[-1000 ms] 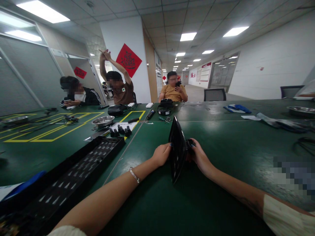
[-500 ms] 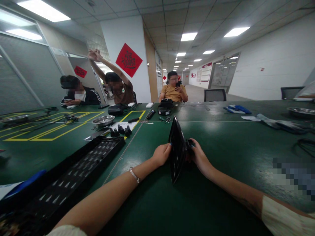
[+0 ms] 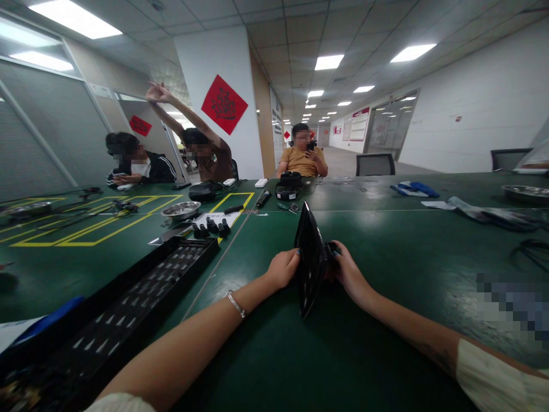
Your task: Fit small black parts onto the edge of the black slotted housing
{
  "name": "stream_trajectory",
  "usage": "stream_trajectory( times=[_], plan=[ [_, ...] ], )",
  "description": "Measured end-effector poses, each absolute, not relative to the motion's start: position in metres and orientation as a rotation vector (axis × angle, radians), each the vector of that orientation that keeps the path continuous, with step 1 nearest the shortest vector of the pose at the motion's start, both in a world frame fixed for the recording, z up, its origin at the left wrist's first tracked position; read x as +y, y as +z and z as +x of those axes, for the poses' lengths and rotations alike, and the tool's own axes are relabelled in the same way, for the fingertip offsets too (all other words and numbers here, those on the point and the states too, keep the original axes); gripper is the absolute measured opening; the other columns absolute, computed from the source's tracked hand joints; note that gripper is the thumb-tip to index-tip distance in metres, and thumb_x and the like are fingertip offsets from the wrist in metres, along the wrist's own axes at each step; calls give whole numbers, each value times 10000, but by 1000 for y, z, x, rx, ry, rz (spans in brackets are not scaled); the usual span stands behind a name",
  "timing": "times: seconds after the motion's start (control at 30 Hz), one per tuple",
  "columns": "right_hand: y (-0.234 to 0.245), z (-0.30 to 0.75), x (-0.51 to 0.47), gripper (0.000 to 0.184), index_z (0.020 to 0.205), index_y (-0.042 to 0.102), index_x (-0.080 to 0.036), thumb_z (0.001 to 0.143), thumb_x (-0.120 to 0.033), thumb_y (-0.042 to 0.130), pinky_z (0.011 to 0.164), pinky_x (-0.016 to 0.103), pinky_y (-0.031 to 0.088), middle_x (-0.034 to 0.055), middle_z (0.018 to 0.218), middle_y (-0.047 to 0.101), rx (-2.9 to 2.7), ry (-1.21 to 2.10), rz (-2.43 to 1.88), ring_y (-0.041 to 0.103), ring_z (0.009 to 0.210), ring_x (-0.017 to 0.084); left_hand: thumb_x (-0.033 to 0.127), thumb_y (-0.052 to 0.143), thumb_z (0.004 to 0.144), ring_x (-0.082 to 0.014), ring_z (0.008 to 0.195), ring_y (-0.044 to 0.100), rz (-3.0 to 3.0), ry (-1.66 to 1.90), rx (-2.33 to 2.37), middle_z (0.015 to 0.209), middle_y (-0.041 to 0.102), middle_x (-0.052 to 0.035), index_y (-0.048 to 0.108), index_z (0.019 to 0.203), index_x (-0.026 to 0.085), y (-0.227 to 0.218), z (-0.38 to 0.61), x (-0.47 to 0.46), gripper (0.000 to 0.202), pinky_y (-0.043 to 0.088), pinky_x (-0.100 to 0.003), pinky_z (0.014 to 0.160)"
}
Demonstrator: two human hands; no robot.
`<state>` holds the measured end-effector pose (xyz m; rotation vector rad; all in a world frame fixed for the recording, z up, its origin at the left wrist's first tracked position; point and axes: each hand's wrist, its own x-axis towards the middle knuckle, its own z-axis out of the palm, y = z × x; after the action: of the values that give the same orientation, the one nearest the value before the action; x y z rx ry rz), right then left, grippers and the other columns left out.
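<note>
A thin, glossy black panel (image 3: 311,266), screen-like, stands on edge over the green table, seen almost side-on; its exact kind cannot be made out. My left hand (image 3: 283,268) grips its left side, thumb against the face and the other fingers hidden behind. On the right, my right hand (image 3: 346,268) is closed around a small black part (image 3: 331,252) at the panel's back. Most of that part is covered by the fingers and the panel. Left of my left forearm lies a long black tray (image 3: 189,252) with rows of small pale pointed pieces.
Several black cylindrical pieces (image 3: 212,227) stand beyond the tray, near a metal bowl (image 3: 180,209). Small tools (image 3: 287,206) and a black case (image 3: 288,186) lie ahead. Three people sit across the green table (image 3: 386,257). Blue-and-white cloth (image 3: 414,189) and a cable (image 3: 532,249) lie right.
Both hands keep their hold and the black panel has barely moved. Across the table, one person's raised arms have shifted slightly left.
</note>
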<state>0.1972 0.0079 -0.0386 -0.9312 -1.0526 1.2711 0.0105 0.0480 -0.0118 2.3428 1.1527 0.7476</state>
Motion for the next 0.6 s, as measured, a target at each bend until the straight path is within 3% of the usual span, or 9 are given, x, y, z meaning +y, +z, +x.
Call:
stream_trajectory(
  times=[0.6],
  plan=[
    [-33, 197, 5, 470, 1236, 318, -265, 809, -402, 461, 469, 263, 391, -7, 778, 597, -1050, 1277, -938, 565, 544, 150, 378, 182, 887, -173, 640, 529, 2357, 742, 1159, 640, 548, -29, 525, 752, 161, -12, 11, 47, 428, 394, -249, 587]
  ],
)
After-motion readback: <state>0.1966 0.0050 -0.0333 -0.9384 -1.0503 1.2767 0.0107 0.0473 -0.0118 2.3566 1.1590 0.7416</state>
